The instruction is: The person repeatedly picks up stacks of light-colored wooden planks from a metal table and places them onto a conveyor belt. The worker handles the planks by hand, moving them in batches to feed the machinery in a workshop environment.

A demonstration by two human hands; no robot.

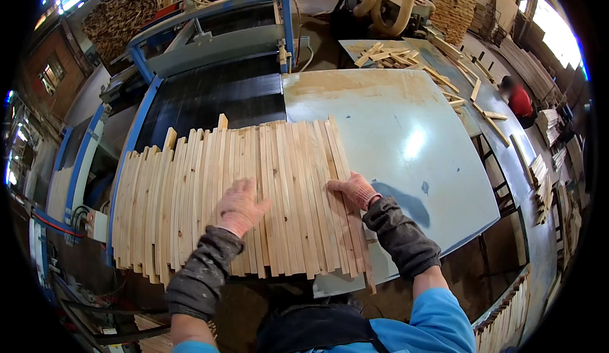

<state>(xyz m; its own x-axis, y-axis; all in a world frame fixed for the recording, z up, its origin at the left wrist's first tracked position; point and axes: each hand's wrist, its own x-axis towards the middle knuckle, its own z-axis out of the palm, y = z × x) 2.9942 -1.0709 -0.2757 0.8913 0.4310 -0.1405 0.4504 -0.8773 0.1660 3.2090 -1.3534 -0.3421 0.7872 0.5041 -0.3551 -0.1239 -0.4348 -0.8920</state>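
Observation:
Many narrow wooden strips lie side by side in a broad row, their ends uneven at front and back. My left hand, in a pale pink glove, rests flat over the middle of the row with its fingers stretched out. At the row's right edge, my right hand, gloved alike, lies against the outermost strips with the thumb reaching over them. Its other fingers are partly hidden. The row spans a dark conveyor belt on the left and a pale metal tabletop on the right.
A blue-framed machine stands over the belt's far end. Loose wood pieces are heaped on a far table. A person in red is bent down at the far right. Stacked lumber rises behind, beside a beige hose.

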